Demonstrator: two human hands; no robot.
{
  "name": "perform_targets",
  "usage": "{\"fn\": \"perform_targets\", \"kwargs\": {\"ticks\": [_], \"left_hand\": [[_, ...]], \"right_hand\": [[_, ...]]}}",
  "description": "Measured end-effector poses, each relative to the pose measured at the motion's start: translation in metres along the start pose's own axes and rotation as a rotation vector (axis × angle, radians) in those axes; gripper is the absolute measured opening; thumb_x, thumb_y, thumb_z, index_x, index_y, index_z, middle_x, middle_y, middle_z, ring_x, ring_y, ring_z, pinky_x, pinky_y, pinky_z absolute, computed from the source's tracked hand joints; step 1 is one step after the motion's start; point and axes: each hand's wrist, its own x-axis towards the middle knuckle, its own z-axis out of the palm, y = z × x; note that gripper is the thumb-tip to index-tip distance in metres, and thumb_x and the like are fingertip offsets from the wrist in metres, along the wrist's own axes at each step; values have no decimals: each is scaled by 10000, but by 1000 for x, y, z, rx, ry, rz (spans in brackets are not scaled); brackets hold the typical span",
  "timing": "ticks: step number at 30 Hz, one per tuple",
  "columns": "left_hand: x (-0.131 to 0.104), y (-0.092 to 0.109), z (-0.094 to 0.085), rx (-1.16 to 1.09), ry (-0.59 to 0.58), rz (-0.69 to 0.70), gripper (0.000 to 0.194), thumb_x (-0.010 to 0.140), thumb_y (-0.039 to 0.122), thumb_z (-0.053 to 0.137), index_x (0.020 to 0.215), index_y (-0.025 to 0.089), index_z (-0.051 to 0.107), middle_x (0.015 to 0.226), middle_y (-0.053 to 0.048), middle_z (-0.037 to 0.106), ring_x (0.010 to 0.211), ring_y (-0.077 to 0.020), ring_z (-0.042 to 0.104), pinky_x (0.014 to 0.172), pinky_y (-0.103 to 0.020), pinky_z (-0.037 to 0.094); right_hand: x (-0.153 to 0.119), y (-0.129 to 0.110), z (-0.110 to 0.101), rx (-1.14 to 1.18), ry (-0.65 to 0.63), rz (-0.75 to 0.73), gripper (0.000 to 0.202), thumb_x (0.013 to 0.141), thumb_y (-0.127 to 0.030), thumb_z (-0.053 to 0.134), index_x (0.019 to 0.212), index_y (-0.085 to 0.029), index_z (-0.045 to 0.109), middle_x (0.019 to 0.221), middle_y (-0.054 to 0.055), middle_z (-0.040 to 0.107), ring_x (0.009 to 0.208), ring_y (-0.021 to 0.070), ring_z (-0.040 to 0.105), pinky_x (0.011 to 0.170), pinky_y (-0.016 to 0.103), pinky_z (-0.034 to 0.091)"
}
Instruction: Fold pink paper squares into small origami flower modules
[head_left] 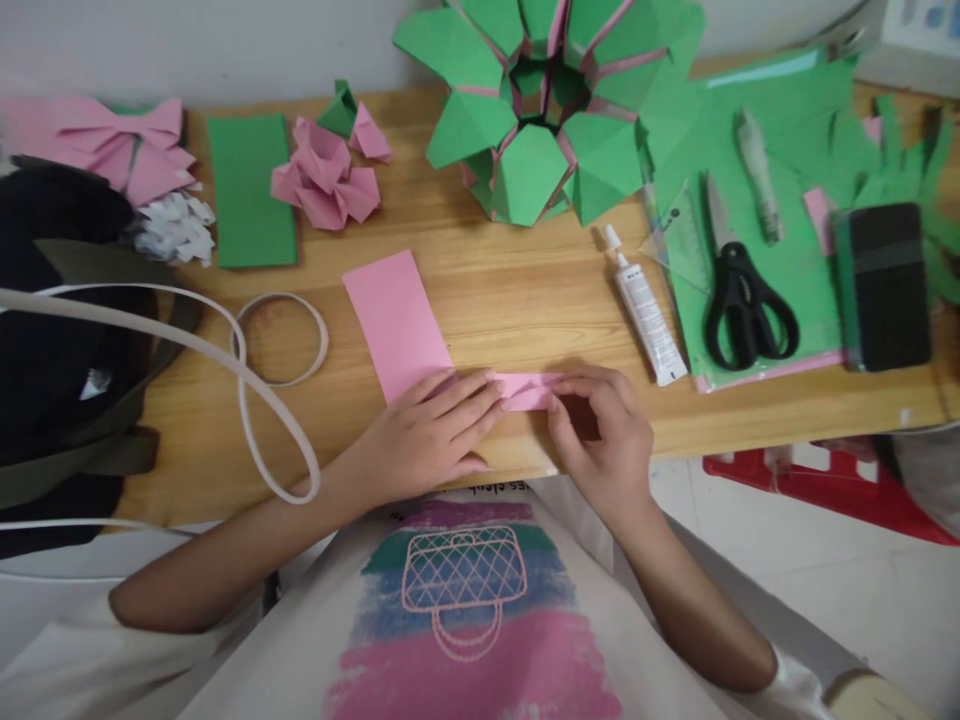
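Note:
A narrow folded strip of pink paper (525, 391) lies near the table's front edge, between my two hands. My left hand (439, 425) lies flat with its fingers stretched out, its fingertips on the strip's left end. Under those fingers is also the lower edge of a larger pink paper sheet (397, 320), which slants away to the upper left. My right hand (604, 425) pinches the strip's right end between thumb and fingers. Part of the strip is hidden beneath the left fingertips.
Behind stands a green and pink folded-paper piece (551, 100). To the right are a glue tube (649, 320), scissors (739, 300), a cutter (759, 175), green sheets (802, 290) and a phone (885, 285). Leftward are green paper (253, 190), pink folded pieces (326, 180), a tape ring (319, 350) and a white cable (247, 410).

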Motion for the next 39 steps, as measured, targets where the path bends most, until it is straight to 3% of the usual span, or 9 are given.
{"fn": "perform_targets", "kwargs": {"ticks": [3,6,10,19,26,33,39], "left_hand": [[0,0,0,16,-7,-4,541,954,495,466,1307,93,545,1370,-106,588,1288,-261,488,1077,-417,321],[1,0,0,20,-5,-4,562,948,500,475,1320,83,533,1374,-123,581,1284,-264,491,1069,-411,326],[1,0,0,13,11,2,559,942,489,494,1308,70,539,1345,-126,604,1276,-267,496,1074,-412,319],[0,0,0,-23,6,-8,558,916,473,551,1310,79,539,1334,-128,612,1305,-265,478,1105,-405,300],[2,3,-1,-3,-5,-24,525,936,474,513,1294,93,555,1336,-126,612,1298,-262,489,1094,-415,327],[5,15,0,3,-7,-98,509,927,466,534,1270,92,579,1344,-146,600,1268,-291,520,1054,-434,391],[-1,14,-1,-34,58,-164,506,859,496,625,1243,167,615,1417,-143,533,1330,-330,457,1074,-463,377]], "right_hand": [[-11,-1,-5,-136,-46,-177,232,876,-185,597,1107,-182,603,1121,137,620,1035,248,613,838,407,541],[-23,-5,-6,-300,-157,-283,360,885,-309,609,1220,-183,576,1271,164,568,1160,302,550,914,453,512],[-32,-10,-4,-430,-227,-252,455,922,-385,538,1321,-167,520,1354,162,543,1207,303,518,973,448,477],[-36,-10,1,-444,-217,-222,471,924,-385,525,1311,-117,546,1342,179,576,1234,299,512,1013,437,434],[-37,-12,4,-434,-204,-191,502,912,-367,540,1361,-150,489,1339,167,583,1253,301,509,1026,464,430],[-37,-12,5,-453,-205,-198,478,910,-350,537,1342,-149,496,1339,172,578,1258,300,507,1031,465,427],[-37,-14,7,-462,-174,-210,502,900,-326,549,1362,-144,476,1323,180,586,1249,304,519,1022,467,435]]}}
